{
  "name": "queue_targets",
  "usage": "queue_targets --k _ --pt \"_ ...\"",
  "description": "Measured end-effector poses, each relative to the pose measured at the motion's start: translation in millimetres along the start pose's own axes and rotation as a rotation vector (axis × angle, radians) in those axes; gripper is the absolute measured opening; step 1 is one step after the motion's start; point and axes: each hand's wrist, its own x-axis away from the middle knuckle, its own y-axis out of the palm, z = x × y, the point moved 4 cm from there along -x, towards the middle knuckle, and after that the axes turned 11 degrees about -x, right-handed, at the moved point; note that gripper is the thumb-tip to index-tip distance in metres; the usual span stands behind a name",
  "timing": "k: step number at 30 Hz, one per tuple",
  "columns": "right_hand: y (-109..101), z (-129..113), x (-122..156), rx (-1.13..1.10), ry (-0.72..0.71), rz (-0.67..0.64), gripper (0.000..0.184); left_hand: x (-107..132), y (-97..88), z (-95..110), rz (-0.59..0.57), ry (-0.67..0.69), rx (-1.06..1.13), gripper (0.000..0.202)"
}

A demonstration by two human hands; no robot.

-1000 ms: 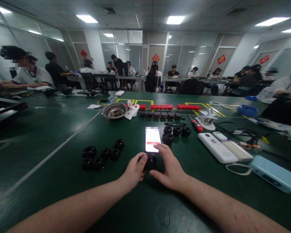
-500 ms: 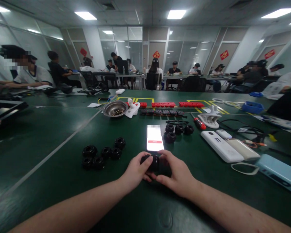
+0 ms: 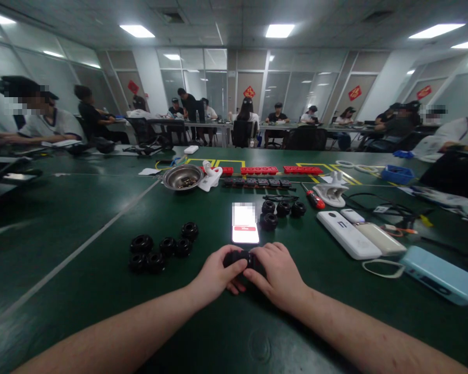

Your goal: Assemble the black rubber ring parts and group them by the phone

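My left hand point(image 3: 217, 271) is closed round a black wheel-like part point(image 3: 237, 257), its thumb lying across the front. From the other side my right hand point(image 3: 280, 271) grips the same black piece, fingers over its top and thumb near the bottom. Much of the piece is covered by my fingers, so whether it is one part or two joined I cannot tell. Just beyond my hands lies a phone point(image 3: 245, 236) with a lit screen. Several similar black wheels point(image 3: 141, 243) sit in a group on the left, and more black wheels point(image 3: 269, 221) stand right of the phone.
On the green table point(image 3: 101, 306), a metal bowl point(image 3: 183, 177) holds small parts. Behind are red trays point(image 3: 259, 170) and a black strip point(image 3: 257, 183). At right lie a screwdriver point(image 3: 315, 199), a white power bank point(image 3: 347, 234) and a light-blue box point(image 3: 440, 274). People sit around.
My right hand has closed in on the black piece, its fingers moving left and curling over it. My left hand keeps its hold. The whole view has shifted slightly.
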Motion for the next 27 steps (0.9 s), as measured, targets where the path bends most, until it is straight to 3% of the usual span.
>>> queue_targets --k 3,6,10,12,19,23,27 --pt "-1 -9 1 0.055 -0.127 0.015 0.024 -1 0.4 -2 -0.002 -0.023 0.041 0.05" --pt "-4 -14 3 0.027 -0.242 0.048 0.034 -2 0.5 -2 -0.006 -0.048 0.066 0.049" --pt "-4 -2 1 -0.095 -0.081 0.08 0.044 0 -2.0 1 0.048 -0.036 0.032 0.037" --pt "-2 3 0 -0.078 -0.028 0.052 0.037 0 -1.9 2 0.043 -0.021 0.015 0.036" --pt "-2 -5 -2 0.042 -0.286 0.054 0.033 -5 -1.6 -3 0.031 -0.016 0.046 0.042" --pt "-6 -2 -1 -0.085 -0.093 0.065 0.048 -2 -2.6 -3 0.048 0.006 -0.002 0.036" --pt "-2 2 1 -0.066 0.044 -0.026 0.026 0 -2.0 -1 0.022 0.039 -0.119 0.035"
